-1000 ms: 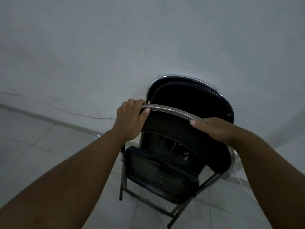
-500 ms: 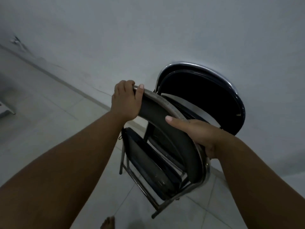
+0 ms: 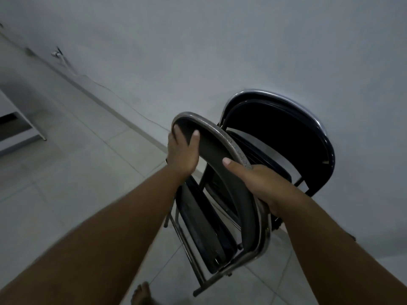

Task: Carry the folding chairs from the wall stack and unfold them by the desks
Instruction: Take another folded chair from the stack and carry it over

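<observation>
A folded black chair (image 3: 222, 172) with a chrome tube frame hangs tilted in front of me, its legs pointing down and left above the floor. My left hand (image 3: 181, 153) grips the top left curve of its backrest. My right hand (image 3: 262, 183) clasps the right side of the backrest frame, thumb on the black pad. Behind it, more folded black chairs (image 3: 286, 137) lean stacked against the white wall.
The white wall (image 3: 220, 51) runs diagonally with a thin cable (image 3: 123, 102) along its base and a plug (image 3: 56, 54) at far left. Part of a grey desk or shelf (image 3: 19, 128) shows at the left edge. My bare foot (image 3: 141, 293) stands on the pale floor tiles.
The chair has come away from the stack and swung leftward, turning edge-on. My view has rotated left, bringing the desk edge and more floor into sight. Both hands kept their hold.
</observation>
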